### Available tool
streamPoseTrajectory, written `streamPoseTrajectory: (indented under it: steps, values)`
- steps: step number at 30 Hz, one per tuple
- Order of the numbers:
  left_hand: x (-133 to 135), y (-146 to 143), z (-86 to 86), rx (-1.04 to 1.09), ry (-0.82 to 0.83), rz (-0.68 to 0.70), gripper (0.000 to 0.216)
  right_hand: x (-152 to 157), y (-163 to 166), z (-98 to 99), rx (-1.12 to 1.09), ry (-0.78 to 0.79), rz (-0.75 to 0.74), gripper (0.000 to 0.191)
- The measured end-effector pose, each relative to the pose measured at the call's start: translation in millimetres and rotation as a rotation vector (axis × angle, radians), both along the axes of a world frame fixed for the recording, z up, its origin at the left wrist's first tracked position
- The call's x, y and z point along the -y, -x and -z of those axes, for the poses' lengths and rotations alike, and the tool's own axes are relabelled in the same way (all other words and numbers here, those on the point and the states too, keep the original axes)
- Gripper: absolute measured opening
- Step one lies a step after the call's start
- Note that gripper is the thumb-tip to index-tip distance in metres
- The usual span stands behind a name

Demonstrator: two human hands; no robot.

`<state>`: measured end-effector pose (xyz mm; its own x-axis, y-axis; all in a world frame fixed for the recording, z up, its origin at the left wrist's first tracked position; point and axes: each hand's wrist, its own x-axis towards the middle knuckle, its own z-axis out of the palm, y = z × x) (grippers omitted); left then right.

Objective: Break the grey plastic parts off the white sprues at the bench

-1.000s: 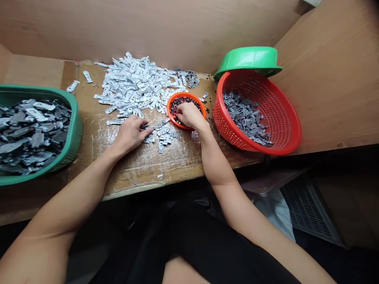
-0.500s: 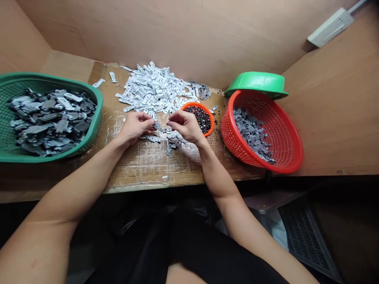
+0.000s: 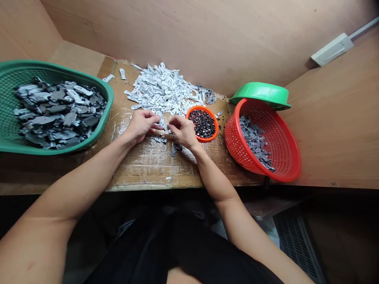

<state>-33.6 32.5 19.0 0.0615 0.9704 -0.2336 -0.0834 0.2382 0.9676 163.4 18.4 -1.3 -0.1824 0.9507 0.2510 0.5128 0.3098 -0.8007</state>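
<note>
Left hand (image 3: 140, 125) is gripping a pale metal plate (image 3: 162, 123) between thumb and fingers, and I am seeing that plate sticking out toward the right, just above the table (image 3: 139, 169). Right hand (image 3: 184, 131) is meeting it at the plate's end, thumb and fingertips pinched together; from my remote view I am not managing to tell whether a small bit is sitting between them. Small gray pieces (image 3: 160, 139) are lying under and just beside both hands, partly hidden. Right wrist side: an orange bowl (image 3: 217, 127) is standing close by, holding many small black bits (image 3: 203, 124). Beyond the hands a loose heap of pale plates (image 3: 166, 86) is spreading toward the back wall (image 3: 192, 39). Farther right I am noting a red basket (image 3: 237, 146), tilting, with gray metal pieces (image 3: 256, 142) gathering at its left side; a bright green basin (image 3: 260, 91) is showing behind it. Far left, a dark green basket (image 3: 110, 98) is holding piled metal parts (image 3: 59, 118). High on the right, a white outlet strip (image 3: 333, 49) is hanging.
</note>
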Motion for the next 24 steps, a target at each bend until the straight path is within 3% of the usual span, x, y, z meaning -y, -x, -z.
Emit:
streamPoseTrajectory:
  steps: [5, 10, 15, 18, 20, 24]
  values:
    - [-2.2, 0.3, -0.6, -0.009, 0.05, -0.018, 0.023, -4.9, -11.3, -2.3, 0.024, -0.013, -0.008, 0.012]
    - [-17.5, 14.7, -2.2, -0.02, 0.045, -0.128, 0.025, -30.9, -40.6, -14.9, 0.115, -0.05, 0.131, 0.018]
    - [-34.4, 31.8, -1.3, -0.01, 0.035, -0.255, 0.027, -65.9, -25.5, -24.0, 0.426, 0.057, -0.096, 0.018]
    - [-38.2, 33.9, 3.4, -0.011, 0.038, -0.269, 0.026, -75.0, -6.5, -25.9, 0.573, 0.084, -0.102, 0.02]
    - [-38.9, 33.5, 6.3, -0.014, 0.024, -0.268, 0.026, -73.4, -0.6, -27.6, 0.596, 0.084, -0.108, 0.021]
    - [-39.5, 32.8, 8.7, 0.001, 0.02, -0.275, 0.025, -56.0, -3.0, -32.0, 0.528, 0.168, -0.318, 0.015]
